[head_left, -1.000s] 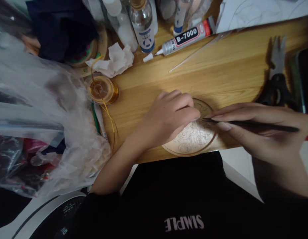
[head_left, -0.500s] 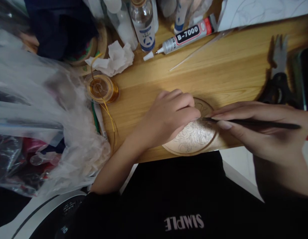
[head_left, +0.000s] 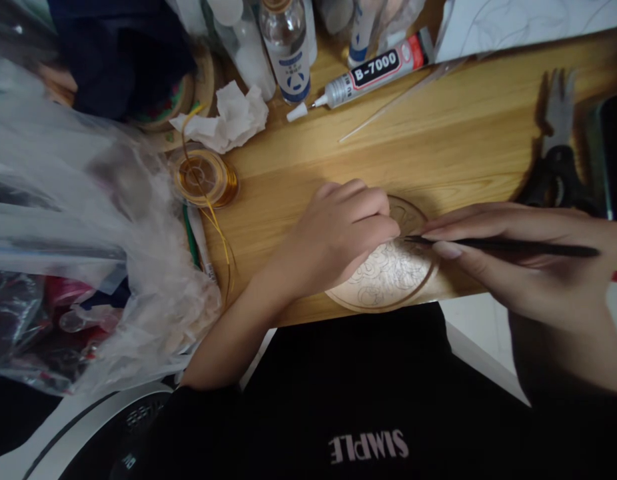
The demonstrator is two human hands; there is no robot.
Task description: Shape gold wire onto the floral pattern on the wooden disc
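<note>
A round, pale disc (head_left: 383, 280) with a raised rim and curling line patterns lies near the table's front edge. Over its upper left part rests my left hand (head_left: 346, 230), fingers curled and pressed together; whatever they pinch is hidden. My right hand (head_left: 518, 257) grips slim black tweezers (head_left: 528, 248) between thumb and fingers. Their tip points left, just above the disc and close to my left fingertips.
Left of the hands stands a spool of golden wire (head_left: 203, 177) beside crumpled tissue (head_left: 233, 120) and plastic bags (head_left: 138, 220). Behind are a glue tube (head_left: 376, 70) and a bottle (head_left: 288, 60). Black-handled scissors (head_left: 558, 153) and a dark device (head_left: 616, 153) lie at right.
Both hands stay almost in place. The tweezers and my right fingers have shifted very slightly left over the disc.
</note>
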